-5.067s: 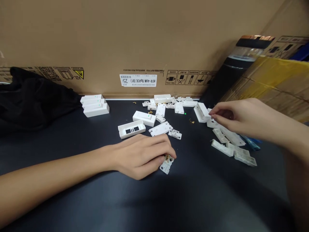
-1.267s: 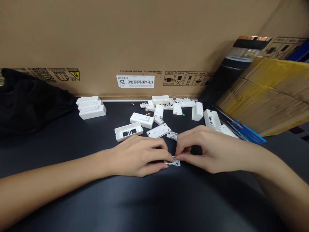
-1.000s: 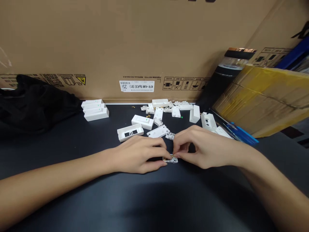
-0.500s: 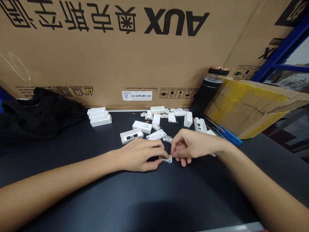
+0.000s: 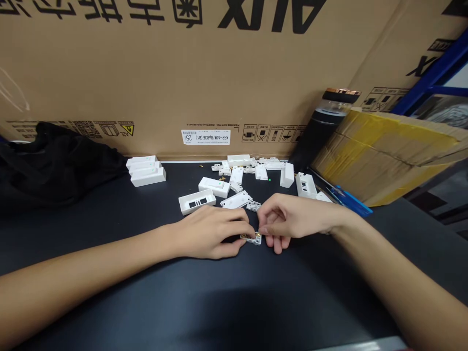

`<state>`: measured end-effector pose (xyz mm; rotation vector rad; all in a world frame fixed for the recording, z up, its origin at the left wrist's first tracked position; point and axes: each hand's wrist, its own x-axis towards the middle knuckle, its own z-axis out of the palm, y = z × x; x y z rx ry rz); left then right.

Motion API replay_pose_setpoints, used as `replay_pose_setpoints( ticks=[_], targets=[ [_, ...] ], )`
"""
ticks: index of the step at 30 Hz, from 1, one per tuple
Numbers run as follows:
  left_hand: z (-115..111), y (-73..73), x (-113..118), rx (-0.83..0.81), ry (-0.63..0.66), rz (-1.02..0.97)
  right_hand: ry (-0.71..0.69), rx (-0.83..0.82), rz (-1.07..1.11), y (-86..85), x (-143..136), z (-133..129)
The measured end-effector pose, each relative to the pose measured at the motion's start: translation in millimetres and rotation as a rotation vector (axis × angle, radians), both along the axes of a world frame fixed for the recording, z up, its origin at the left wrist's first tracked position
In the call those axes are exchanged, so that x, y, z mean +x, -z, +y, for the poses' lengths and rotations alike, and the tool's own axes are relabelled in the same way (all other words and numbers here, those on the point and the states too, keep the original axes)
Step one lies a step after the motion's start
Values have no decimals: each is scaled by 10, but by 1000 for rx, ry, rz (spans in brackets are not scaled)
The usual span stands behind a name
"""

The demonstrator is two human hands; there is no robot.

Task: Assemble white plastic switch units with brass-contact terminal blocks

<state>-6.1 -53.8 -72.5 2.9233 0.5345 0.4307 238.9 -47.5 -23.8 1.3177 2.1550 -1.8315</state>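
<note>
A small white plastic part [image 5: 257,240] with brass-coloured pieces lies on the dark table. Thumb and fingers of my left hand [image 5: 219,232] close on its left end. At its right end, my right hand [image 5: 280,222] has thumb and index finger pinched; whatever is between those fingertips is too small to make out. An open white housing [image 5: 197,202] with dark slots lies behind my left hand. Behind the hands are a closed white case [image 5: 215,186], a flat white plate [image 5: 237,200] and another small white part [image 5: 253,206].
Stacked white cases [image 5: 148,174] stand at the left beside a black cloth [image 5: 54,168]. A large cardboard box [image 5: 183,78] forms the back. A black bottle [image 5: 320,129], a taped carton [image 5: 380,156] and a blue tool [image 5: 353,201] are at the right.
The camera view has tilted down slightly, so the background has shifted upward. Both hands stay in nearly the same pose at the small white part.
</note>
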Motion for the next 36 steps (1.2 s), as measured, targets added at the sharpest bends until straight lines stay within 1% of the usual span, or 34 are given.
replay_pose_setpoints(
  ticks=[6,10,17,25,36],
  targets=[
    [-15,-24,12,17,16,14,-11,5,42,85,-8,15],
    [-6,-16,12,19,20,13,-6,-40,88,114,38,20],
    [-2,10,4,42,22,-9,27,-101,112,140,59,46],
    [-20,27,-10,112,5,-10,49,-166,153,183,72,91],
    [-46,12,3,130,8,13,39,-159,152,190,76,102]
  ],
)
